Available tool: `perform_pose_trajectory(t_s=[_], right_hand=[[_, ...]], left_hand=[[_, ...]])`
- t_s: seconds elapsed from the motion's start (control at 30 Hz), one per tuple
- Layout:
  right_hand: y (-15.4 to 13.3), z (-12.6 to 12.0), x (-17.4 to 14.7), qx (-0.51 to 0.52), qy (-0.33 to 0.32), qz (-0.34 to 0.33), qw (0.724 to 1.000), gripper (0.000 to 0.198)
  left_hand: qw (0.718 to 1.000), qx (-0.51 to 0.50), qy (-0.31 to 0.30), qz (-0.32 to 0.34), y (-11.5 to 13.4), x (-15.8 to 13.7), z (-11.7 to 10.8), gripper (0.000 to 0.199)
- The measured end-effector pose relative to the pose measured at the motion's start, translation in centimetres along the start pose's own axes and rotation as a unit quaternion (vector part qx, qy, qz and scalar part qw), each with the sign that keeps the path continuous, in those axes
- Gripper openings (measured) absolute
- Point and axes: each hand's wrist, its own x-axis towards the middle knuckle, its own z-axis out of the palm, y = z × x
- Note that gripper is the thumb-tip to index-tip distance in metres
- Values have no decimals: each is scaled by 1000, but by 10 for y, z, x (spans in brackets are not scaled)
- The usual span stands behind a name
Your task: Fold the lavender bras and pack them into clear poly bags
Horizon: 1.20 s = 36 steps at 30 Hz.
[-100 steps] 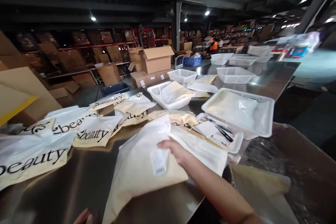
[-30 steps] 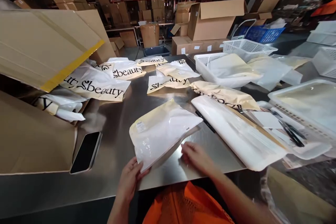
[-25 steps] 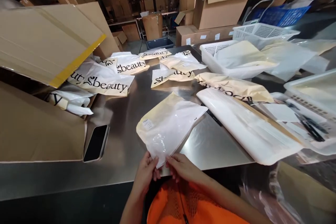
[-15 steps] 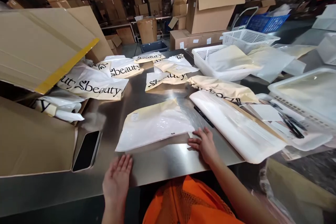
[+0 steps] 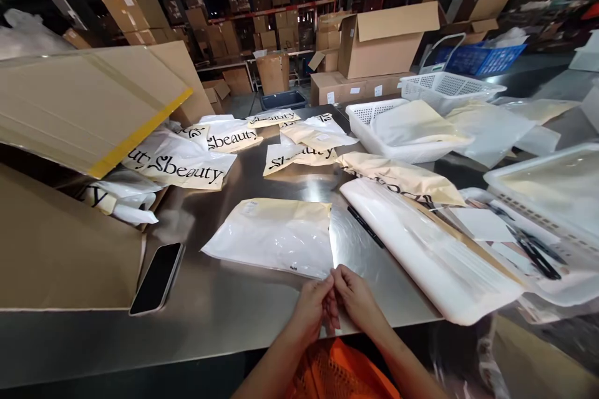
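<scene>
A white, cream-edged plastic mailing bag (image 5: 276,237) lies flat on the metal table (image 5: 262,330) in front of me, a small label near its far left corner. My left hand (image 5: 311,308) and my right hand (image 5: 359,300) meet at the bag's near right corner. Both are closed, thumbs and fingertips pinching that corner, though the exact grip is partly hidden. Right of the bag lies a black pen (image 5: 365,227), beside a thick stack of white plastic bags (image 5: 425,249).
A phone (image 5: 156,278) and an open cardboard box (image 5: 70,237) are at the left. Printed "beauty" bags (image 5: 187,168) lie further back. White baskets (image 5: 402,143) stand at the back right; scissors (image 5: 538,255) lie in a tray (image 5: 568,293) at the right.
My left hand has moved right to join my right hand, which has come nearer me. Both have closed at the bag's corner. The bag has turned slightly, and the view has tilted up.
</scene>
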Motion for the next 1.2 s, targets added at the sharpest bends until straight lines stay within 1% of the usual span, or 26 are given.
perform_pose_trajectory(t_s=[0.1, 0.17, 0.23, 0.3, 0.37, 0.43, 0.47, 0.5, 0.53, 0.57, 0.63, 0.67, 0.7, 0.73, 0.77, 0.83, 0.9, 0.93, 0.97, 1.0, 1.03, 1.07, 1.1, 1.13, 1.17, 1.2], right_hand=[[4, -11, -3, 15, 51, 12, 998, 49], [6, -30, -1, 61, 77, 30, 995, 49], [8, -54, 3, 120, 98, 37, 987, 46], [10, -77, 10, 182, 133, 43, 973, 41], [12, -92, 18, 238, 198, 56, 949, 33], [14, -94, 24, 274, 246, 62, 928, 33], [16, -91, 26, 276, 256, 62, 924, 36], [17, -86, 27, 263, 257, 56, 928, 39], [17, -80, 27, 240, 254, 45, 936, 44], [17, -74, 26, 209, 258, 31, 943, 49], [16, -63, 23, 139, 279, 0, 950, 61], [14, -60, 22, 110, 289, -12, 951, 65], [11, -59, 21, 88, 296, -20, 951, 66], [9, -60, 22, 69, 299, -27, 951, 67], [7, -63, 22, 52, 296, -40, 953, 67], [5, -73, 24, 20, 283, -78, 956, 64], [7, -83, 22, -12, 295, -104, 950, 61], [9, -87, 19, -30, 331, -118, 936, 61], [11, -88, 14, -56, 384, -139, 911, 62], [13, -88, 8, -93, 437, -171, 878, 60], [14, -85, 1, -142, 462, -219, 848, 55], [14, -81, -6, -203, 443, -279, 827, 46], [13, -75, -12, -273, 381, -336, 817, 38], [11, -69, -16, -342, 284, -378, 812, 35], [9, -62, -17, -400, 181, -397, 806, 42], [7, -56, -16, -446, 103, -394, 797, 53]], left_hand=[[996, -17, 77, 32, 10, 2, -8, 50], [983, -42, 164, 68, 27, -6, -33, 44], [957, -62, 259, 118, 50, -22, -71, 39], [916, -67, 352, 179, 71, -44, -112, 34], [857, -58, 451, 242, 84, -67, -146, 32], [789, -41, 540, 291, 86, -84, -161, 26], [766, 9, 560, 315, 85, -89, -160, 23], [751, 96, 554, 347, 81, -92, -154, 20], [735, 216, 517, 382, 77, -91, -141, 18], [709, 357, 447, 413, 73, -87, -125, 18], [606, 605, 268, 440, 66, -73, -86, 19], [551, 687, 205, 427, 64, -65, -66, 20], [506, 743, 168, 405, 64, -57, -48, 21], [477, 780, 133, 383, 67, -50, -33, 17], [463, 802, 99, 363, 72, -44, -21, 13], [471, 820, 40, 323, 89, -38, -6, 12], [490, 824, 38, 282, 114, -38, 3, 22], [496, 824, 64, 266, 127, -39, 6, 27], [500, 821, 94, 260, 139, -41, 9, 32], [504, 814, 120, 261, 149, -43, 12, 36], [510, 806, 136, 268, 156, -44, 14, 38], [518, 798, 137, 277, 159, -44, 17, 38], [527, 791, 130, 284, 159, -44, 19, 38], [537, 783, 117, 290, 156, -44, 21, 37], [546, 777, 101, 298, 150, -43, 22, 36], [553, 770, 81, 308, 143, -42, 23, 36]])
